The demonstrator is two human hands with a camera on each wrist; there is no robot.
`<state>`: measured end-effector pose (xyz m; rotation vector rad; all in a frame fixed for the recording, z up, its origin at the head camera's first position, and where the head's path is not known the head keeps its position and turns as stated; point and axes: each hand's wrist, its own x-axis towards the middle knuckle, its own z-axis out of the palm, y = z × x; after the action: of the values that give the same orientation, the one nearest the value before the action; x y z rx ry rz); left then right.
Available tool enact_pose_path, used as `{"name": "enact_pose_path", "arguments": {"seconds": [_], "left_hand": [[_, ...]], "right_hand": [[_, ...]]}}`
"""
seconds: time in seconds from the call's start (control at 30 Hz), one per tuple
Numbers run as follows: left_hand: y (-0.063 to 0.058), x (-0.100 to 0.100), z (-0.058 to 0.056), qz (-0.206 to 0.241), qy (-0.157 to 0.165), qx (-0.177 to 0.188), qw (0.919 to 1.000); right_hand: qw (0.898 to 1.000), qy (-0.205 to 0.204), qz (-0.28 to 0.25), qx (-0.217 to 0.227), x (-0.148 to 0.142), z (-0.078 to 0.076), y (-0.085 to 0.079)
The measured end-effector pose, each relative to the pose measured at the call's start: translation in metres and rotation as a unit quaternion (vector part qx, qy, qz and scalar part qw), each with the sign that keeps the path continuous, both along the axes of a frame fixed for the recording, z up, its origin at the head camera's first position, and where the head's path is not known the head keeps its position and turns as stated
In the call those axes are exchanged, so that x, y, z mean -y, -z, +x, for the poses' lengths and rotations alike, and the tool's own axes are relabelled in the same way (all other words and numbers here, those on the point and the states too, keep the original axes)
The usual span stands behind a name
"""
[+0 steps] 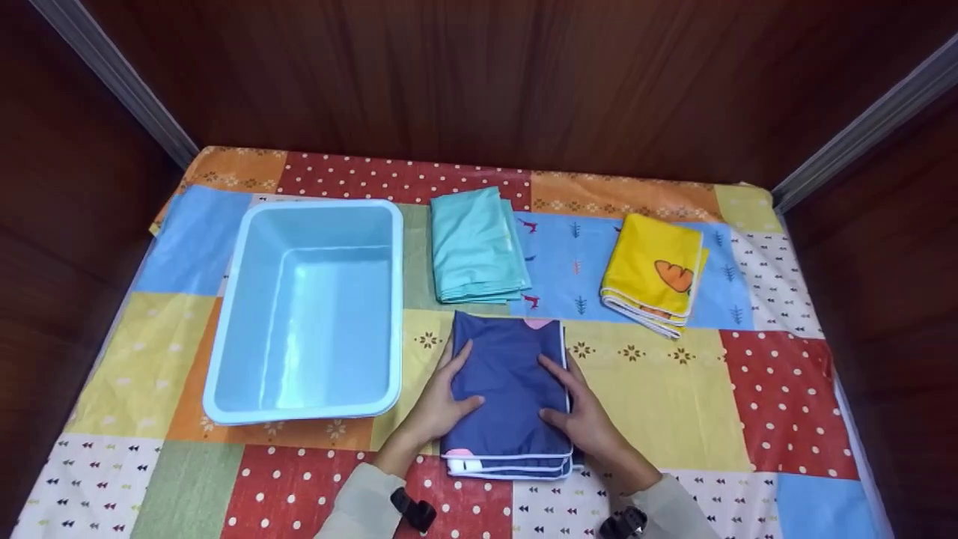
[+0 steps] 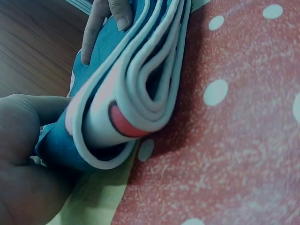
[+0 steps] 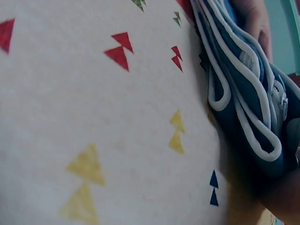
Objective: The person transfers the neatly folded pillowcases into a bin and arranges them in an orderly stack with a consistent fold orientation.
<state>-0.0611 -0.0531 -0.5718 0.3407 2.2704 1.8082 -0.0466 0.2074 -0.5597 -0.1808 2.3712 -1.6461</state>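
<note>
A navy cushion cover (image 1: 509,389) with white piping lies folded in several layers on the patchwork cloth, in the lower middle of the head view. My left hand (image 1: 440,400) grips its left side, thumb on top. On the right side, my right hand (image 1: 587,415) holds it, with thumb and a finger showing over the top layer. The left wrist view shows the rolled folds (image 2: 140,89) at its near end and a pink and white print. A zipper (image 3: 280,101) shows among the layers in the right wrist view. The fingers underneath are hidden.
A light blue plastic tub (image 1: 397,314) stands at the left with nothing in it. Behind the navy cover lies a folded turquoise cloth (image 1: 475,243). A folded yellow cloth (image 1: 655,262) with a carrot print lies to the right. Dark wooden panels (image 1: 479,82) surround the surface.
</note>
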Motion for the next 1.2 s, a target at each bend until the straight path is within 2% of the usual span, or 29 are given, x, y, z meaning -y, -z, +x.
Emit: {"name": "enact_pose_path", "arguments": {"seconds": [0.17, 0.43, 0.8, 1.2], "left_hand": [[-0.002, -0.001, -0.002, 0.006, 0.0, 0.004, 1.0], [-0.008, -0.002, -0.004, 0.008, -0.003, 0.016, 0.9998], [-0.015, -0.003, -0.001, 0.008, -0.008, 0.017, 0.9998], [-0.025, -0.002, -0.002, 0.017, -0.006, -0.007, 0.9998]], "right_hand": [[1.0, 0.005, -0.002, 0.002, 0.0, -0.002, -0.004], [0.999, 0.012, -0.013, 0.036, -0.001, -0.005, -0.006], [0.999, 0.014, -0.038, 0.028, 0.0, -0.001, -0.009], [0.998, 0.021, -0.051, 0.029, 0.0, -0.002, -0.021]]}}
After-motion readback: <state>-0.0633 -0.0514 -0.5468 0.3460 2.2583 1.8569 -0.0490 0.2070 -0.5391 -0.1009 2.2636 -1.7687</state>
